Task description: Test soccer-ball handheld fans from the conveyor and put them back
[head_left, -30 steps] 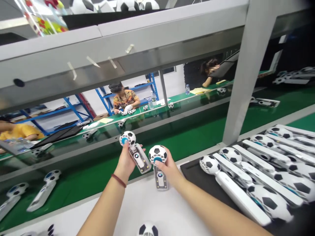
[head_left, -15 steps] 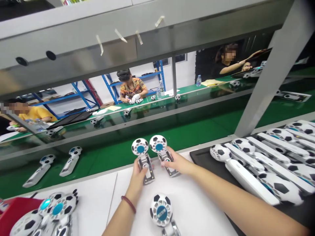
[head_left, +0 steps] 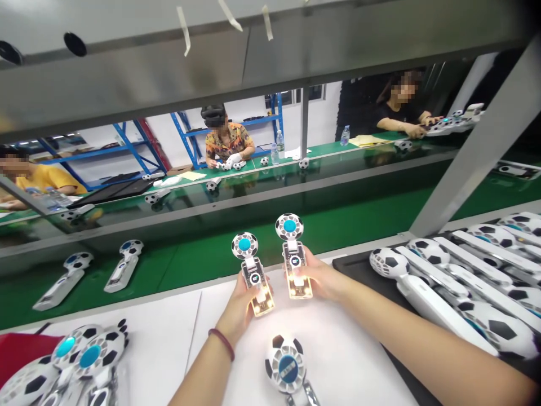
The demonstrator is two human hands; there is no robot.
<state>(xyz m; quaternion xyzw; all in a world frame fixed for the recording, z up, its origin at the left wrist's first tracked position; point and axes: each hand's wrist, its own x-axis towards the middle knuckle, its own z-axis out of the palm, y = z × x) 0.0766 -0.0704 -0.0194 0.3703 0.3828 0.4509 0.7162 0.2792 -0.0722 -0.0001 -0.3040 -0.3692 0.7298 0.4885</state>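
My left hand [head_left: 243,299] is wrapped round the handle of a small football-patterned fan [head_left: 245,246], its thumb on the front. A second football fan [head_left: 289,226] is in my right hand [head_left: 319,276], thumb also on the handle's front. Both fans stand upright side by side, apart, with round displays and warm lights glowing on their handles. Between my forearms, a third football fan [head_left: 286,365] lies on the white work surface [head_left: 338,349], its handle cut off by the frame's lower edge.
A black tray [head_left: 406,344] of several football fans is at the right. More fans [head_left: 91,349] are piled at the lower left beside a red container [head_left: 25,352]. Two fans lie on the green belt [head_left: 169,270]. A metal frame [head_left: 473,141] and three people are beyond.
The lights and displays on both held fans have come on. The right fan has risen and moved slightly right, widening the space between them. The view has shifted a little.
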